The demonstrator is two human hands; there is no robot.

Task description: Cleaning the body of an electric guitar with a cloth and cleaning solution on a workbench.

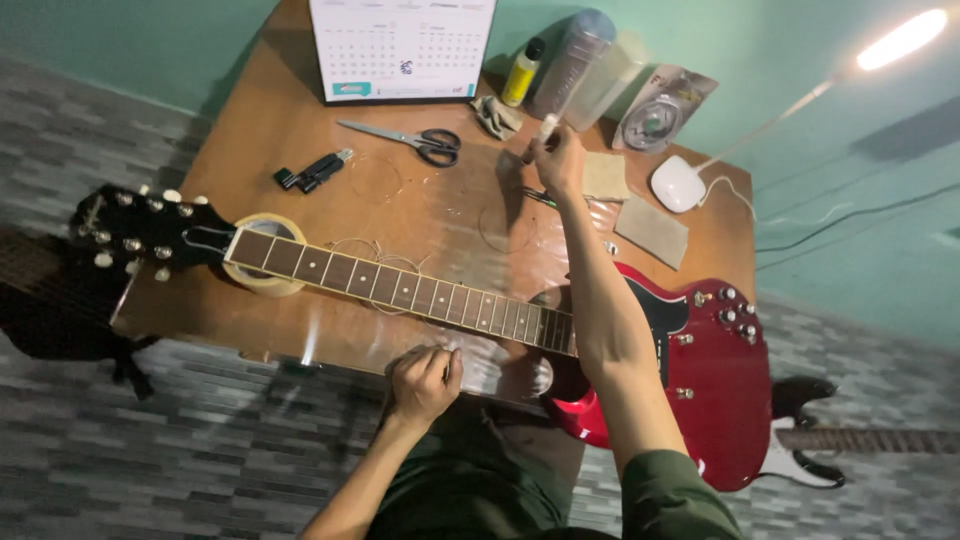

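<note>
A red electric guitar [715, 375] lies across a small wooden table [300, 110], its dark fretted neck [400, 290] running left to a black headstock [140, 230]. The neck rests on a roll of tape [262, 282]. My left hand [424, 382] is closed at the table's near edge, just below the neck, and seems to pinch thin wire. My right hand [557, 158] reaches over the guitar to the far side and grips a small pale tube-like object [546, 128]; what it is cannot be told.
Scissors [412, 139], a small black tool [312, 171], a desk calendar [402, 48], a yellow bottle [522, 72], clear plastic containers [580, 65], cloth pieces [652, 230], coiled strings and a white desk lamp [680, 183] sit on the table. Another guitar [830, 440] lies on the floor right.
</note>
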